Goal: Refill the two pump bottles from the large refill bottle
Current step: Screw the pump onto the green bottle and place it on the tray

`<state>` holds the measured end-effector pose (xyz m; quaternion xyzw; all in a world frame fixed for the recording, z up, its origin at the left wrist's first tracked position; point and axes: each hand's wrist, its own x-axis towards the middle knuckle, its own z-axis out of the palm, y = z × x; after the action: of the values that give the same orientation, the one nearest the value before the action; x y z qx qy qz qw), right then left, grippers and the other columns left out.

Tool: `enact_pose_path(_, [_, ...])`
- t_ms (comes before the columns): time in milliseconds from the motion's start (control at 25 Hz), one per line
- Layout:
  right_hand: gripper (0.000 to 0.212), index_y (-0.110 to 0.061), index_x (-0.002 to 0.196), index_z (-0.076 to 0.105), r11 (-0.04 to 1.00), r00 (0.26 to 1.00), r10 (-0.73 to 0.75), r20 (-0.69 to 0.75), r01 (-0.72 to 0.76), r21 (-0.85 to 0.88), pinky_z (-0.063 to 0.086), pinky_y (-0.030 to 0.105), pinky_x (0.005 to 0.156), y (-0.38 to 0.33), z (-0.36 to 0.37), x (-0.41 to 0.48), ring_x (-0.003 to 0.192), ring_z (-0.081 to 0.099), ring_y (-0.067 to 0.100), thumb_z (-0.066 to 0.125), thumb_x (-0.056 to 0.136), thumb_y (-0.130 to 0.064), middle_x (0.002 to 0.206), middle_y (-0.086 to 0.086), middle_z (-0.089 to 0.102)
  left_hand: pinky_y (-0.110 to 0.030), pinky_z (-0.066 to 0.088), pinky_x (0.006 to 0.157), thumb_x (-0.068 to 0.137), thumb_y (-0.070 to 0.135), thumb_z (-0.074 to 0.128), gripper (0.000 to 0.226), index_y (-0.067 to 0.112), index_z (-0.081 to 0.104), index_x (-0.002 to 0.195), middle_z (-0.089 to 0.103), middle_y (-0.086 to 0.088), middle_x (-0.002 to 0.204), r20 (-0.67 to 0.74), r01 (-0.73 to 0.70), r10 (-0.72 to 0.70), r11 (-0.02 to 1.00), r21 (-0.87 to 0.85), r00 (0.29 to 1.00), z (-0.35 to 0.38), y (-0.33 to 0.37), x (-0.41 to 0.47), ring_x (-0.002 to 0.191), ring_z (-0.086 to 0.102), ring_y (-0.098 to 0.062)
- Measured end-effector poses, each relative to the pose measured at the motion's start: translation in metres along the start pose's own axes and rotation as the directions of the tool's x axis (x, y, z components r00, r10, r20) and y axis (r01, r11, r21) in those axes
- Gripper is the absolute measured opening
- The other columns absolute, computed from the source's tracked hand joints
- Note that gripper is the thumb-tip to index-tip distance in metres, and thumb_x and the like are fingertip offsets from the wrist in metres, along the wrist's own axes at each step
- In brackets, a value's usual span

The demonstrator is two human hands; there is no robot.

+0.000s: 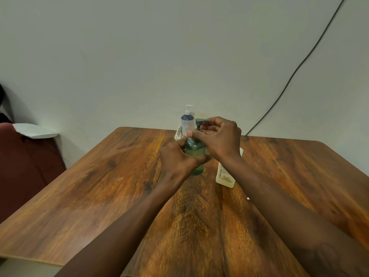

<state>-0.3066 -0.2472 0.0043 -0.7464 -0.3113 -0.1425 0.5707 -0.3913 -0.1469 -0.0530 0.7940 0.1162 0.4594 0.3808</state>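
Observation:
A green translucent pump bottle [195, 154] stands upright in the middle of the wooden table [99, 186]. My left hand [177, 158] wraps around its body. My right hand [219, 136] grips the green pump head [200, 122] at the collar, thumb and fingers around it. Behind it, a blue pump bottle with a white pump [187, 121] stands in a cream basket [178, 133] at the table's far edge. A large whitish refill bottle [224, 175] lies on its side to the right, partly hidden by my right forearm.
A pale wall rises directly behind the table, with a dark cable [299, 64] running down it to the right. A dark red chair [24, 166] with a white cloth [34, 130] on it stands to the left.

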Motion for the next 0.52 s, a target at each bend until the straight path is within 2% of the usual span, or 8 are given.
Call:
enact_pose_path(160, [0.036, -0.010, 0.094, 0.078, 0.987, 0.981, -0.161, -0.106, 0.158, -0.029, 0.064, 0.030, 0.071, 0.002, 0.006, -0.007, 0.076, 0.074, 0.003, 0.093, 0.071, -0.034, 0.087, -0.001, 0.079, -0.025, 0.063, 0.078, 0.067, 0.045, 0.090, 0.061, 0.015, 0.075, 0.118, 0.079, 0.007, 0.103, 0.012, 0.015, -0.014, 0.999, -0.032, 1.000, 0.002, -0.003, 0.002, 0.089, 0.074, -0.001])
enact_pose_path(360, [0.025, -0.007, 0.092, 0.080, 0.958, 0.949, -0.277, -0.150, 0.260, -0.123, 0.063, 0.038, 0.062, 0.006, 0.016, -0.008, 0.075, 0.077, 0.014, 0.087, 0.081, -0.028, 0.085, 0.005, 0.080, -0.017, 0.061, 0.070, 0.066, 0.042, 0.085, 0.051, 0.013, 0.078, 0.107, 0.079, 0.005, 0.092, -0.052, 0.002, -0.001, 1.000, 0.023, 0.999, 0.007, -0.002, 0.006, 0.077, 0.072, 0.000])
enact_pose_path(520, [0.026, -0.008, 0.094, 0.081, 0.934, 0.936, -0.321, -0.145, 0.287, -0.213, 0.063, 0.036, 0.064, 0.010, 0.018, 0.003, 0.075, 0.077, 0.018, 0.085, 0.083, -0.030, 0.087, 0.005, 0.080, -0.012, 0.057, 0.067, 0.071, 0.041, 0.084, 0.047, 0.012, 0.078, 0.107, 0.078, 0.004, 0.092, -0.059, 0.018, -0.015, 0.999, 0.041, 0.998, 0.015, -0.005, 0.014, 0.075, 0.072, -0.002])
